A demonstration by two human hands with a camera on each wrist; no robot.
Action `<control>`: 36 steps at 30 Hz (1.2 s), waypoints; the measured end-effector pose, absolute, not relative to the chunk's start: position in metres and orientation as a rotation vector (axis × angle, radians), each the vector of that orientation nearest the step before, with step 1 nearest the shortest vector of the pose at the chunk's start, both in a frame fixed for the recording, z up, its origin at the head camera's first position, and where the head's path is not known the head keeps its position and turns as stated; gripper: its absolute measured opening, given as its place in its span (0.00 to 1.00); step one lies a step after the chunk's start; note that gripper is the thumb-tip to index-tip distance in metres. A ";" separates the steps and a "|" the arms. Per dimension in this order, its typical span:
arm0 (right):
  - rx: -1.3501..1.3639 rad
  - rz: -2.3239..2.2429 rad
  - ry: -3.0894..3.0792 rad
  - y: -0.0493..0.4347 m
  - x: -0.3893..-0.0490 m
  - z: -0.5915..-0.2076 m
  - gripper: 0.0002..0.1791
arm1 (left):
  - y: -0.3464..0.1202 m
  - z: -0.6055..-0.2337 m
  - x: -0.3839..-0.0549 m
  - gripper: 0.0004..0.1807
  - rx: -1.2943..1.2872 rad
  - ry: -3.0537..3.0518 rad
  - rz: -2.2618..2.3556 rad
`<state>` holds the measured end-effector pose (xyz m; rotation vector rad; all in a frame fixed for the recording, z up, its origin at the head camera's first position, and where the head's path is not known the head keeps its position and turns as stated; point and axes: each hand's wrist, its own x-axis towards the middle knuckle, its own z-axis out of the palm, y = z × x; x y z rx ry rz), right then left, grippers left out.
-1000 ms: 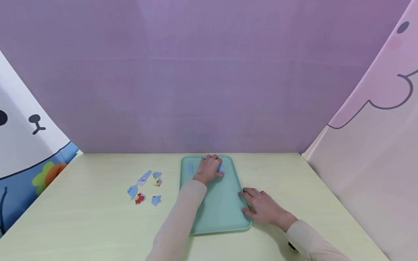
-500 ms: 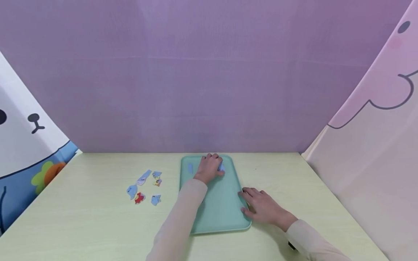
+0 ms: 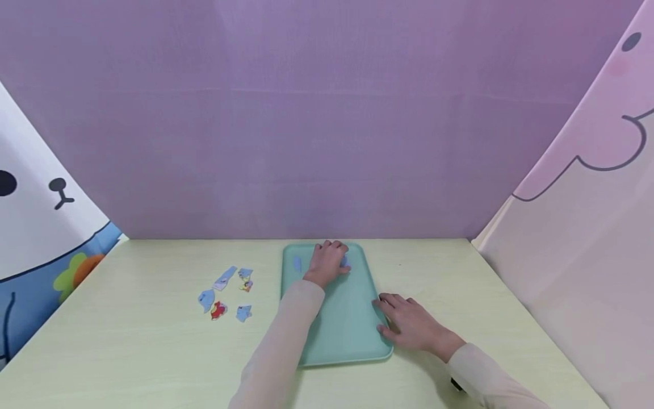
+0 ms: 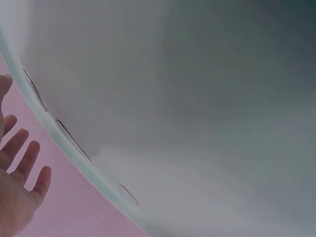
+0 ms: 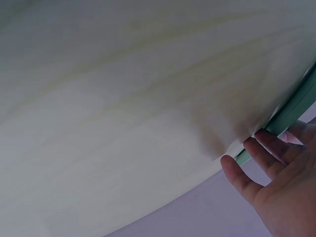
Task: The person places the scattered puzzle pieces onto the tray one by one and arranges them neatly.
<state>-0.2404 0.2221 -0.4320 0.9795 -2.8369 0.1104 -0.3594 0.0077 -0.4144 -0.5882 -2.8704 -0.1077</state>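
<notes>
Head view: the fingers of the left hand (image 3: 325, 266) are arched over the far end of a mint-green, rounded rectangular tray (image 3: 352, 326), and a small flat blue piece (image 3: 344, 261) is seen between them and the thumb. No pinch is shown in the left wrist view, where the fingers are loosely spread; whether the piece is touched cannot be told. Slightly less of it is exposed than half a second ago, judged to mean fine positioning only. Left of these fingers, a narrow blue strip (image 3: 297, 263) is laid in the tray. By the right hand (image 3: 413, 326), nothing is gripped; its relaxed fingers are rested against the tray's right rim. Farther left of the left fingers, irregular blue printed pieces (image 3: 225, 278) and a red printed piece (image 3: 218, 311) are left unmoved on the pale wood-grain surface (image 3: 153, 324).
</notes>
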 end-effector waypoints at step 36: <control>0.990 0.123 -2.838 0.224 -0.241 -0.432 0.28 | -0.033 -0.398 -0.347 0.21 -0.893 -2.890 -0.451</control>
